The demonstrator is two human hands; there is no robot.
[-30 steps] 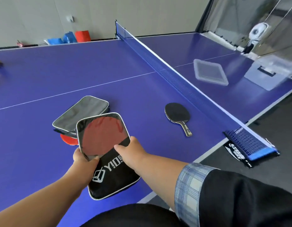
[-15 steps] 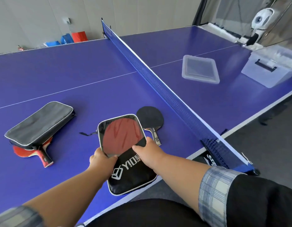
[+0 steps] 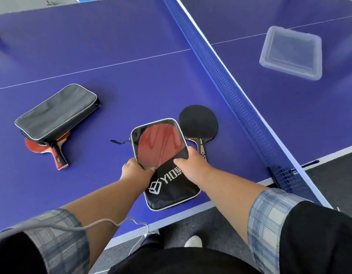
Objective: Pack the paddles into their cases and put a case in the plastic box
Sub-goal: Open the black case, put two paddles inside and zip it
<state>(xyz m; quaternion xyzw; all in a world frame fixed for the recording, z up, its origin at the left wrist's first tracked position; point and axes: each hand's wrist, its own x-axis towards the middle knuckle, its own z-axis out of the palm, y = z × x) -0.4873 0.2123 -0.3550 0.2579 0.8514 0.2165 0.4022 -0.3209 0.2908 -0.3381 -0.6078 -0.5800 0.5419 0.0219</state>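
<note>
Item 1, the black case point(image 3: 172, 191), sits at the near edge of the blue table point(image 3: 131, 80), its printed white logo end toward the person and its clear window end pointing away. A red-faced paddle point(image 3: 161, 144) is inside it, the blade visible through the window; the handle is hidden under the black fabric. Whether the case rests flat on the table or is lifted slightly cannot be determined. A zip pull strap trails from its upper left corner. The left hand point(image 3: 134, 172) grips the case's left edge, thumb pressed on the window. The right hand point(image 3: 192, 166) grips the right edge, thumb laid across the front at the window's lower border. Item 2, a black-faced paddle point(image 3: 197, 121), lies uncased on the table just beside the case's right side, handle toward the person and partly covered by the right hand. Item 3, a grey case point(image 3: 56, 113), lies well apart to the left, tilted on top of a second red paddle point(image 3: 50, 149), whose blade edge and handle stick out from under its near end. The net point(image 3: 230, 86) runs diagonally to the right of the black-faced paddle. Beyond the net, a shallow clear plastic tray point(image 3: 291, 53) lies on the far half. A grey cable point(image 3: 111, 223) crosses the left forearm near the plaid sleeve.
</note>
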